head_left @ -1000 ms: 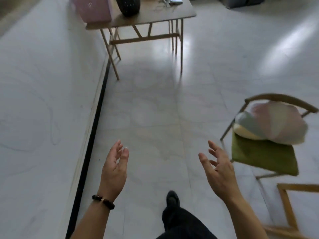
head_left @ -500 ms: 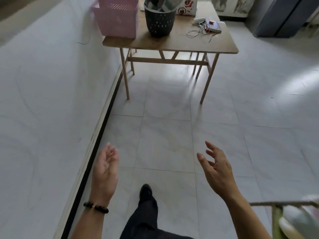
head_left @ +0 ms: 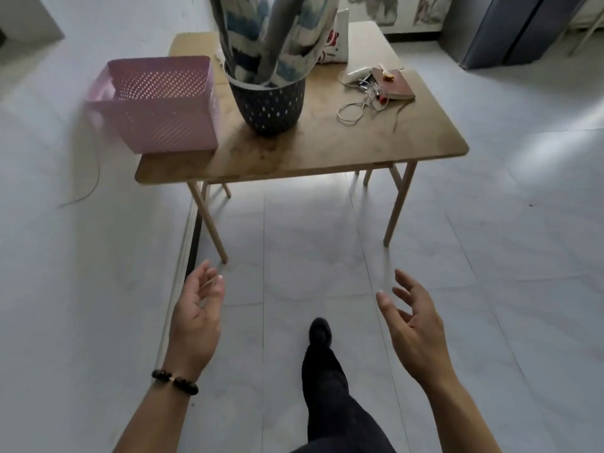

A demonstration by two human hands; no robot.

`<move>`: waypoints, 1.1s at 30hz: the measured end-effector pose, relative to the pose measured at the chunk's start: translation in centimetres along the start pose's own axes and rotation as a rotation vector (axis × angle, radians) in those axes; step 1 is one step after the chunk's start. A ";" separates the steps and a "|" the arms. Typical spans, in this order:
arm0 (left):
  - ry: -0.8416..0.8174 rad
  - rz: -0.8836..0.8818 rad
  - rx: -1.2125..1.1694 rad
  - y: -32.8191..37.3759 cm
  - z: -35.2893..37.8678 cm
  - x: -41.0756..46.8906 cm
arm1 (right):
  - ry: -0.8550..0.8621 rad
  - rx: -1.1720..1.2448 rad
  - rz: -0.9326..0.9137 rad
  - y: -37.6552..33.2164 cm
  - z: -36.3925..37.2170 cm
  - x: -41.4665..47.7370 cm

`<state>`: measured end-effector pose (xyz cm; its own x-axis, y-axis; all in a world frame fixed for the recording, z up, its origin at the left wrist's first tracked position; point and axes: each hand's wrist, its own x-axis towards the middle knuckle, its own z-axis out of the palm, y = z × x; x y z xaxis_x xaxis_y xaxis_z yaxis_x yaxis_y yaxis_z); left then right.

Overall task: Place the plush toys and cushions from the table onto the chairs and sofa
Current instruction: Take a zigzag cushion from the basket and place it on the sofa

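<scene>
Table of pale wood stands ahead of both hands, well apart from them, on thin round legs over a glossy grey tiled floor. The left hand hangs low, short of the table's near left leg, palm turned inward, fingers loosely spread and holding nothing; a dark bead bracelet rings its wrist. The right hand hangs short of the table's near right leg, also spread wide and empty, palm facing the left one. Between the hands a dark-clad leg and shoe step toward the table.

On the table's middle stands a dark round basket with small punched holes, and out of it rises a big soft cushion, striped blue, white and grey, folded upright and reaching past the top of the view. It lies far ahead of the hands and above them. Behind the basket, at the table's far side, leans a white cushion with a red flower print, mostly hidden.

On the table's left end sits a pink plastic crate, rectangular, perforated all over, overhanging the edge a little. On the table's right part lie a brown flat book, a white device and loose pale cables in loops. Beyond the table's far right corner stands a grey metal cabinet.
</scene>
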<state>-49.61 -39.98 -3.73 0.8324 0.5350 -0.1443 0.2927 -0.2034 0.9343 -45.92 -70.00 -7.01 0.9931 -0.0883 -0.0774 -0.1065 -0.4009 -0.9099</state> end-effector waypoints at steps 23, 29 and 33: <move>-0.370 0.738 0.648 13.1 12.4 59.0 | -0.037 0.010 0.010 -23.4 22.1 51.9; -0.515 0.684 0.996 12.0 17.0 66.8 | -0.014 0.154 0.085 -27.0 26.8 58.4; -0.443 0.759 0.908 11.0 17.7 67.8 | 0.003 0.345 0.172 -26.5 28.2 61.2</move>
<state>18.41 -20.46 -9.05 0.9667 -0.2467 0.0683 -0.2558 -0.9204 0.2956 19.04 -39.07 0.90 0.9619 -0.1309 -0.2399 -0.2480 -0.0499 -0.9675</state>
